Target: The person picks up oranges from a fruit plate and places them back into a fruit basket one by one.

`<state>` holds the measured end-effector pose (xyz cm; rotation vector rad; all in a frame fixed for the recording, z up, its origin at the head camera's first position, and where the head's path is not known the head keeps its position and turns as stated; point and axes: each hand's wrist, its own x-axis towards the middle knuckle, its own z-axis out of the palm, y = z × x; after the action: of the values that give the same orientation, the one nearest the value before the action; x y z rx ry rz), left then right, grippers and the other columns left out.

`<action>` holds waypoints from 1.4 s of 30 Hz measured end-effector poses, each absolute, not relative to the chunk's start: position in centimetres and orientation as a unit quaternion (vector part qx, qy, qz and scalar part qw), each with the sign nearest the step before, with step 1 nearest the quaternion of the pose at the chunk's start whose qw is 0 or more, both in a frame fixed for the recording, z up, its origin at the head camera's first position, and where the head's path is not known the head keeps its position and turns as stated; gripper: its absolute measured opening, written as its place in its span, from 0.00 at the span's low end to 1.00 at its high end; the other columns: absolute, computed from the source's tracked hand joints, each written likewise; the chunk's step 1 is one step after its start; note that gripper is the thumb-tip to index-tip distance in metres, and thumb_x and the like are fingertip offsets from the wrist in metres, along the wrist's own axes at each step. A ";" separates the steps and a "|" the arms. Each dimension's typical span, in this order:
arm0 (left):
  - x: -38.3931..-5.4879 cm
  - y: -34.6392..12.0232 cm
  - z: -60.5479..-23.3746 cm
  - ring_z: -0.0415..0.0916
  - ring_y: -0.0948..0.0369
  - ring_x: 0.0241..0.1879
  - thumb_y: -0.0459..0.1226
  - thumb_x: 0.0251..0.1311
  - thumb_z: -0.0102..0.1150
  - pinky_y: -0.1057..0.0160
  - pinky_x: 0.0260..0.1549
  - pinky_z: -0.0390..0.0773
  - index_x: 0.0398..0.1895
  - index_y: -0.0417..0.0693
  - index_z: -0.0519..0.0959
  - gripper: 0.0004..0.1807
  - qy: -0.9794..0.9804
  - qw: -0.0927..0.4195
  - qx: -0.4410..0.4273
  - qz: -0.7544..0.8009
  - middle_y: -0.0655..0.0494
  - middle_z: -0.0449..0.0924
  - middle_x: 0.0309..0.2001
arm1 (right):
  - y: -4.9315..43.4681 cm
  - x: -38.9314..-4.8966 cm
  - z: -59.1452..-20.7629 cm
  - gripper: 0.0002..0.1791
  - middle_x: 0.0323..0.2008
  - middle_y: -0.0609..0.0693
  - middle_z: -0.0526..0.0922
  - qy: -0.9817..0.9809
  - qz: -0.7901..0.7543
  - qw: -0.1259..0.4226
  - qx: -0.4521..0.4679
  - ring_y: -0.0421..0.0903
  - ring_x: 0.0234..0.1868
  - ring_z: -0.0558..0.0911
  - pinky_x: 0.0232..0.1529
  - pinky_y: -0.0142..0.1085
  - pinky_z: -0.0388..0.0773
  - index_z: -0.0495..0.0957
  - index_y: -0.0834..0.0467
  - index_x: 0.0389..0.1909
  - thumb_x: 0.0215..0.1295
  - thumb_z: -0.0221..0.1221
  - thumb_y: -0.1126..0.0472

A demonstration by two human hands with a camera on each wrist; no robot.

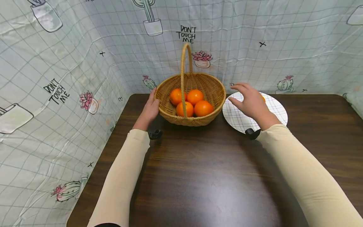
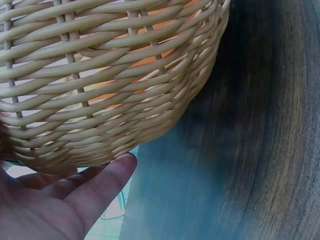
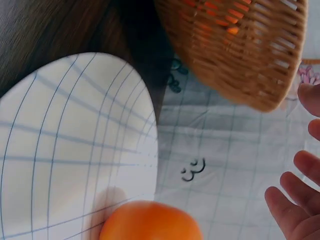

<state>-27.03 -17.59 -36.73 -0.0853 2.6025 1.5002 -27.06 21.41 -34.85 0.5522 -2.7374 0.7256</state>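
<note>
A wicker basket [image 1: 170,118] with a tall arched handle [image 1: 183,72] stands near the back cloth, and several oranges [image 1: 203,108] lie inside it. My left hand [image 1: 150,110] rests against the basket's left side. In the left wrist view its extended thumb [image 2: 102,192] touches the weave, while the other fingers are partly hidden. To the right, a white plate with thin grid lines [image 1: 279,108] holds another orange [image 3: 152,222], mostly hidden behind my right hand in the head view. The right hand [image 1: 250,102] hovers over the plate, fingers spread and nothing in them, pointing towards the basket.
The dark wooden table [image 1: 195,164] extends in front of the basket and plate. A wrinkled cloth [image 1: 241,41] with a grid and cactus drawings hangs behind the table and along its left side.
</note>
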 end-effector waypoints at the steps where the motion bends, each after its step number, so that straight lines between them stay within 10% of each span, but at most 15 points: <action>1: -27.0 -17.6 -36.7 0.46 0.52 0.76 0.43 0.72 0.30 0.49 0.73 0.50 0.78 0.70 0.36 0.34 0.863 0.068 -0.028 0.500 0.55 0.39 0.79 | 21.6 -27.1 -34.9 0.25 0.63 0.60 0.72 -0.942 0.248 0.126 0.187 0.61 0.63 0.71 0.60 0.57 0.68 0.75 0.59 0.60 0.64 0.61 0.54; 7: -27.0 -17.5 -36.6 0.45 0.53 0.76 0.44 0.72 0.29 0.49 0.73 0.50 0.78 0.70 0.37 0.33 0.863 0.066 -0.025 0.500 0.56 0.38 0.79 | 23.1 -27.4 -35.3 0.27 0.62 0.62 0.72 -0.950 0.233 0.113 0.173 0.62 0.52 0.77 0.57 0.57 0.69 0.73 0.60 0.61 0.63 0.61 0.54; 26: -27.0 -17.6 -36.4 0.46 0.53 0.76 0.44 0.73 0.30 0.48 0.72 0.52 0.77 0.73 0.36 0.33 0.862 0.070 -0.035 0.501 0.57 0.38 0.79 | 27.1 -28.2 -37.8 0.38 0.65 0.71 0.59 -0.973 0.218 -0.011 0.082 0.70 0.59 0.65 0.58 0.64 0.64 0.62 0.62 0.69 0.59 0.62 0.55; 42: -27.1 -17.6 -36.5 0.43 0.52 0.77 0.44 0.73 0.30 0.48 0.73 0.48 0.78 0.71 0.36 0.33 0.864 0.078 -0.039 0.496 0.57 0.38 0.79 | 28.3 -28.7 -39.6 0.42 0.68 0.70 0.55 -0.965 0.261 -0.012 0.031 0.71 0.60 0.62 0.61 0.67 0.60 0.55 0.58 0.73 0.60 0.63 0.57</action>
<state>-27.06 -17.61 -36.53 -0.1153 2.5871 1.4864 -28.66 28.32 -39.58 0.0971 -3.0539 0.8261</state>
